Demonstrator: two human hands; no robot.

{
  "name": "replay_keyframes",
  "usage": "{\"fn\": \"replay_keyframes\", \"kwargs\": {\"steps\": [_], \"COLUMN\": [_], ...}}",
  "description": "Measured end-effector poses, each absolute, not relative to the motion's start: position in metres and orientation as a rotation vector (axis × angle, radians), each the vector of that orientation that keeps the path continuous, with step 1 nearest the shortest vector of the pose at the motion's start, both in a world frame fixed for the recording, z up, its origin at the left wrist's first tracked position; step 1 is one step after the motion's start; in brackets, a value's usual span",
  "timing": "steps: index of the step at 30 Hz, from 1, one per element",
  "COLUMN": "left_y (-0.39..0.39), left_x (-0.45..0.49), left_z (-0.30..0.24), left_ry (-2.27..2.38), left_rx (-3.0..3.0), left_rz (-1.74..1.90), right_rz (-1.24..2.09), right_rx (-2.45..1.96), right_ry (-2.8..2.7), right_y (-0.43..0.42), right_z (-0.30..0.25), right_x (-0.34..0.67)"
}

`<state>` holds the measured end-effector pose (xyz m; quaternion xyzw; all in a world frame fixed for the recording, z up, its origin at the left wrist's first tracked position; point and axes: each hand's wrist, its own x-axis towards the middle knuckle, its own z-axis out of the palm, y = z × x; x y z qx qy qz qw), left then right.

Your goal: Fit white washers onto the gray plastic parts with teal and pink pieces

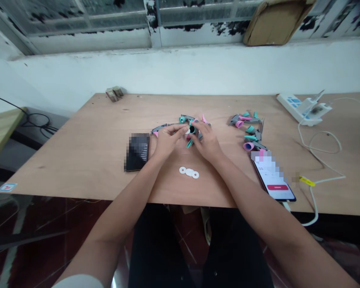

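My right hand (208, 142) is closed around a grey and teal trigger sprayer head (192, 129), its round collar opening turned towards me. At that collar, the fingertips of my left hand (168, 140) pinch a small white washer (187, 131), partly hidden by the fingers. Several more sprayer heads in grey, teal and pink lie behind and beside my hands, among them a grey one (159, 128) by the left knuckles. Nearer the table's front edge, several loose white washers (189, 172) overlap in a short row.
Left of my forearms lies a dark phone (137, 153). A second pile of sprayer heads (253, 134) is at the right, with a lit phone (273, 176) just in front. A power strip (298, 109) and white cable occupy the far right; a small block (114, 93) sits at the back left.
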<state>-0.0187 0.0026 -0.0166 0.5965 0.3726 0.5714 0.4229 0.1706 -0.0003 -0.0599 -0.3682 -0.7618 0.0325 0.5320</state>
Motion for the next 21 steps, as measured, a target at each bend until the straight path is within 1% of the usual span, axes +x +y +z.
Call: {"fn": "replay_keyframes", "kwargs": {"steps": [8, 12, 21], "left_y": [0.0024, 0.0004, -0.0035], "left_x": [-0.0159, -0.0142, -0.0117], "left_z": [-0.0185, -0.02, -0.0194], "left_ry": [0.83, 0.867, 0.837], "left_rx": [1.503, 1.459, 1.32], "left_rz": [1.399, 1.407, 1.229], "right_rz": [0.024, 0.046, 0.047], "right_rx": [-0.735, -0.765, -0.785], "right_ry": [-1.779, -1.796, -1.727], "right_y": [-0.008, -0.007, -0.0032], "right_z": [-0.0564, -0.0577, -0.0598], "right_x": [0.1606, 0.1604, 0.1599]}}
